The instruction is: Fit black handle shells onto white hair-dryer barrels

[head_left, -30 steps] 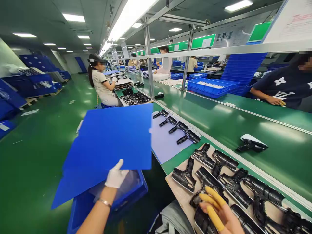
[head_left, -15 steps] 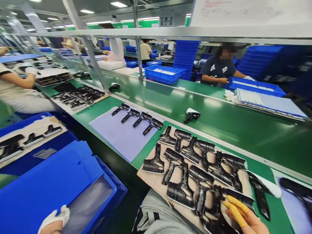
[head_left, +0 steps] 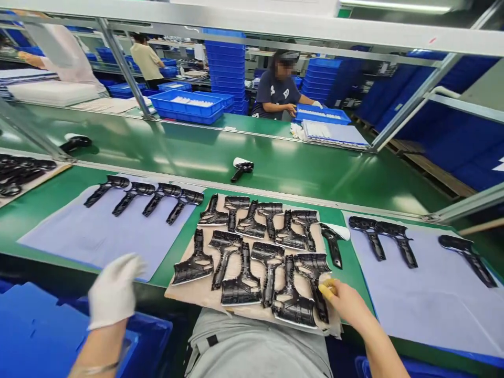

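Note:
My right hand (head_left: 340, 299), with yellow finger covers, pinches the handle of a black hair-dryer-shaped housing (head_left: 314, 265) at the front right of a brown sheet (head_left: 185, 294). Several similar black housings with white edges lie in two rows on that sheet, their handles pointing alternately up and down. White-gloved, my left hand (head_left: 114, 291) hovers over the front table edge above a blue bin (head_left: 43, 325). Its fingers reach forward, slightly blurred, with nothing seen in them. Just right of the sheet lies a black-and-white housing (head_left: 333, 244).
Lilac sheets with black housings flank me, left (head_left: 106, 231) and right (head_left: 425, 310). Another black-and-white housing (head_left: 243, 169) lies on the green belt (head_left: 189, 157). A metal frame bar (head_left: 252, 23) crosses above. Across the belt, a co-worker (head_left: 277, 89) handles a blue tray (head_left: 323, 113).
My view has turned right. My left hand has risen from the blue bin's lid toward the table edge. My right hand stays by the sheet's front right housings.

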